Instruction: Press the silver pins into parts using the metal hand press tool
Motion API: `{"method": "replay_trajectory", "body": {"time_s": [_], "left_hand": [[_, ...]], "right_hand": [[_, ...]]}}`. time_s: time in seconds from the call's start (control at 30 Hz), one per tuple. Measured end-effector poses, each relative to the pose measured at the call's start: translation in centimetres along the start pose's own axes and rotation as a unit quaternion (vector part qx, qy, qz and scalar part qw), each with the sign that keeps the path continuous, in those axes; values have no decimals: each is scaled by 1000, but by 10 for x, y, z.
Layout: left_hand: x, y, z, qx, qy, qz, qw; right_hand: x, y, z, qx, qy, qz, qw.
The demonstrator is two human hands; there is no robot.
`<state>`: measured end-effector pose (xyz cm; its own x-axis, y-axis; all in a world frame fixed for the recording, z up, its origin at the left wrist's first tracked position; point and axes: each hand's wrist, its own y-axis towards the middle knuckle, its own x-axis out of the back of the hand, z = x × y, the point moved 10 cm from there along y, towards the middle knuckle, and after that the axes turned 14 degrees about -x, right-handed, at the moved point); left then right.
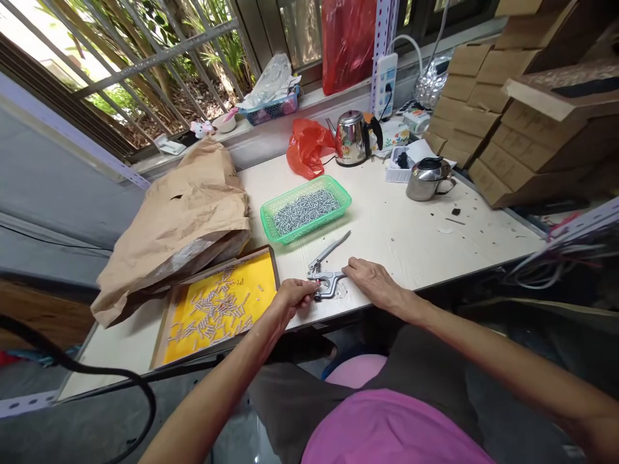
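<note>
A pair of silver hand pliers (333,276) with a C-shaped jaw and a coil spring lies near the front edge of the table, one long handle angled up and away. My left hand (296,294) is pinched closed at the jaw, where a tiny red and dark bit shows; what the fingertips hold is too small to name. My right hand (371,278) has its fingers closed on the right end of the pliers' frame. Just beyond, a green plastic basket (314,233) holds many small metal pieces. To the left, a yellow-lined tray (181,345) carries scattered small metal rods.
A large brown paper sack (184,200) leans at the left behind the tray. Toward the back stand a red plastic bag (308,151), a metal kettle (352,143) and a steel pot (425,182). Cardboard boxes (522,142) are stacked at the right. Small scraps lie on the table's right side.
</note>
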<state>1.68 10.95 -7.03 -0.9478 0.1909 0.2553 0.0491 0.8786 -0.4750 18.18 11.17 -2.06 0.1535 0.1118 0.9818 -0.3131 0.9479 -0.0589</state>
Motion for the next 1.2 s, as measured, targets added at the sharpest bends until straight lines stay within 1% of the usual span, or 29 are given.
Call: {"method": "replay_trajectory", "body": {"time_s": [0.07, 0.17, 0.3, 0.4, 0.5, 0.6, 0.67, 0.73, 0.83, 0.87, 0.93, 1.0, 1.03, 1.1, 1.2], "left_hand": [[-1, 0, 3, 3, -6, -1, 1000], [2, -1, 3, -5, 22, -5, 1000], [-5, -2, 5, -1, 53, 48, 997], [-9, -4, 10, 21, 39, 74, 996], [-13, -8, 20, 61, 9, 88, 994], [-13, -12, 27, 82, 6, 82, 993], [-13, -14, 27, 85, 17, 79, 993], [-14, -16, 26, 86, 28, 87, 992], [-16, -19, 24, 90, 45, 102, 990], [-17, -20, 24, 93, 48, 104, 989], [-18, -21, 24, 97, 49, 103, 989], [-18, -22, 25, 98, 41, 95, 990], [-17, -22, 26, 98, 36, 91, 990], [-17, -22, 27, 97, 29, 86, 991], [-18, -23, 28, 99, 21, 82, 992]], "right_hand": [[-1, 0, 0, 6, -2, -3, 1000], [0, 0, 1, 21, -4, -6, 1000], [2, -1, 1, 28, -9, -6, 1000], [3, -2, 2, 27, -11, 1, 1000], [3, -2, 4, 23, -13, 9, 1000], [4, -3, 4, 22, -13, 30, 999], [5, -2, 2, 26, 2, 59, 998], [12, 4, 1, 44, 31, 75, 996], [23, 23, -2, 89, 37, 52, 994], [22, 31, -3, 101, 23, 52, 993], [12, 45, -3, 126, -9, 85, 988], [1, 54, -1, 150, -29, 118, 981], [-1, 56, 1, 160, -35, 123, 979], [0, 58, 5, 167, -44, 119, 978], [4, 56, 7, 159, -52, 116, 979]]}}
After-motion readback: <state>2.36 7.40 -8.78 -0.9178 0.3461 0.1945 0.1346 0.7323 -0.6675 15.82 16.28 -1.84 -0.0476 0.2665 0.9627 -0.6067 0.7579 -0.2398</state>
